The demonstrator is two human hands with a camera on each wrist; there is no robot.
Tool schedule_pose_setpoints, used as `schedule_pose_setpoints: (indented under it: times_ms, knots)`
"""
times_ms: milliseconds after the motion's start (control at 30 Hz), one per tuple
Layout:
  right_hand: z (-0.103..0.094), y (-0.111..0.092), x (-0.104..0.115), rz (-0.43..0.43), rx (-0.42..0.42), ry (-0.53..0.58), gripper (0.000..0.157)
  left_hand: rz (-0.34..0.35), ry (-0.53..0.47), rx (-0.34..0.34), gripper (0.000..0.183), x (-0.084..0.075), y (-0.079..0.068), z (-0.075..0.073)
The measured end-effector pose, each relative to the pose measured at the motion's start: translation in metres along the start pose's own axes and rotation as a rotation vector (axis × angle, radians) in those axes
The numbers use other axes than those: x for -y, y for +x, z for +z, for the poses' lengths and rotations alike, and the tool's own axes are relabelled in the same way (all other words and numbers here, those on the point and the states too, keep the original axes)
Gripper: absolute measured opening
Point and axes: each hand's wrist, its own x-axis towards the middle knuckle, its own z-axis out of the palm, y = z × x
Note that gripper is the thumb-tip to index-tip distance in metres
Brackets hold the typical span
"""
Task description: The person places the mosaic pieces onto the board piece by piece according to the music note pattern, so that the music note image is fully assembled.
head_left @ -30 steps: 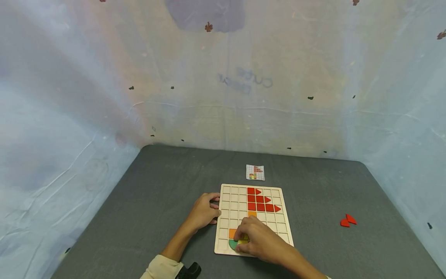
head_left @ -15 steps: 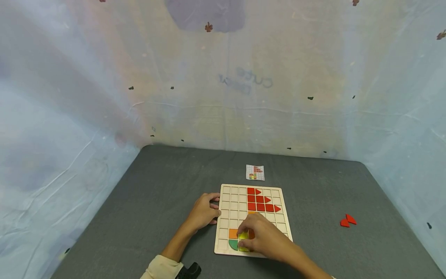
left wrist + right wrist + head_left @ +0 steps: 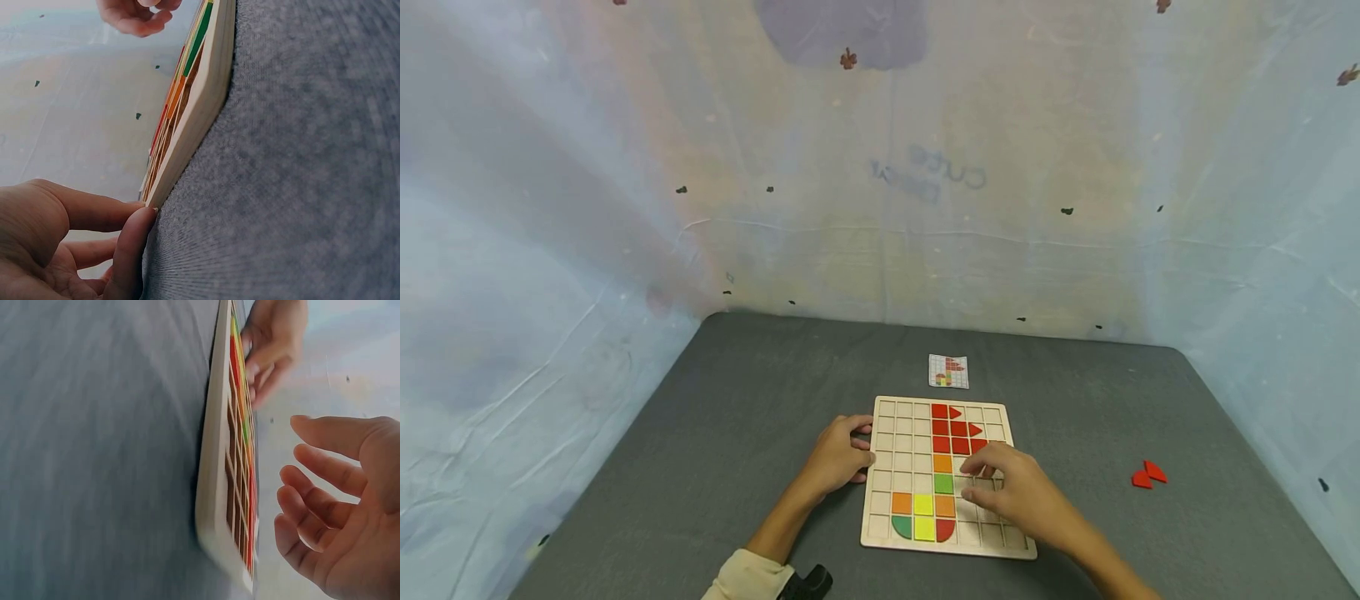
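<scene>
On the dark table lies a pale wooden grid board (image 3: 900, 462). My left hand (image 3: 837, 454) holds its left edge, with thumb and index finger (image 3: 103, 214) at the rim in the left wrist view. My right hand (image 3: 1024, 497) hovers over the board's right side, fingers loosely bent and holding nothing, as the right wrist view also shows. Rows of red squares and triangles (image 3: 941, 427) fill upper cells, partly hidden by that hand. Below sit an orange square (image 3: 942, 463), a green square (image 3: 943, 483), yellow squares (image 3: 923, 504), a green curved piece (image 3: 902, 526) and a red curved piece (image 3: 944, 530).
Behind the board lies a small printed card (image 3: 948, 372) with a coloured grid pattern. Two loose red pieces (image 3: 1148, 475) rest on the table (image 3: 775, 375) to the right. A pale sheet (image 3: 880, 267) hangs around the table's back and sides.
My right hand has lifted off the lower yellow and red pieces and moved up and right, uncovering them. My left hand has stayed at the board's edge.
</scene>
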Motion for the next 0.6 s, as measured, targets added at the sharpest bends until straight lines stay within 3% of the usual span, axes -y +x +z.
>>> schedule_pose_setpoints:
  times_ms: [333,600]
  knots:
    - [-0.04,-0.018,-0.03,0.144,-0.1,-0.057,0.022,0.003,0.011,-0.004,0.059,-0.001,-0.001,0.0]
    - [-0.07,-0.038,-0.056,0.195,-0.19,-0.154,0.03,-0.006,0.012,-0.001,0.058,-0.003,-0.001,0.0]
